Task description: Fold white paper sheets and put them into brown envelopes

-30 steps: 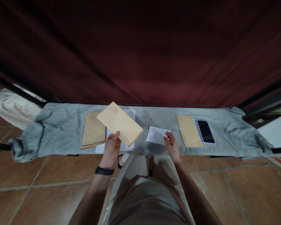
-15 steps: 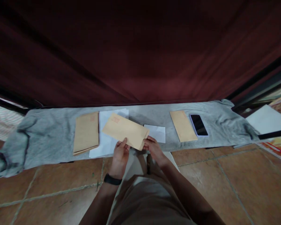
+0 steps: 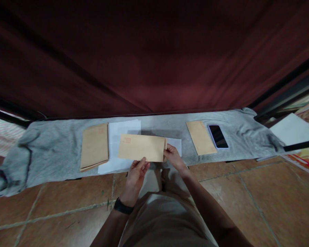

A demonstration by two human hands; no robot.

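Note:
A tan paper envelope [image 3: 141,147] with red print at its upper left is held nearly level above the cloth. My left hand [image 3: 138,171] pinches its lower edge, thumb on the front. At the right end, my right hand [image 3: 173,155] grips the envelope by its flap; the fingertips are partly hidden behind the paper. Behind the envelope, white sheets [image 3: 123,127] lie to the left and a smaller white paper [image 3: 177,144] shows at the right, mostly covered from view.
A stack of tan envelopes [image 3: 94,145] lies on the left of the grey cloth [image 3: 54,147]. To the right are a single envelope [image 3: 201,138] and a phone [image 3: 218,136]. A dark red curtain [image 3: 154,68] hangs along the far edge. Tiled floor [image 3: 221,192] lies below.
The envelope has turned from a slant to nearly level, its right end rising. My right hand has moved up and slightly right with it; my left hand has shifted slightly right and down.

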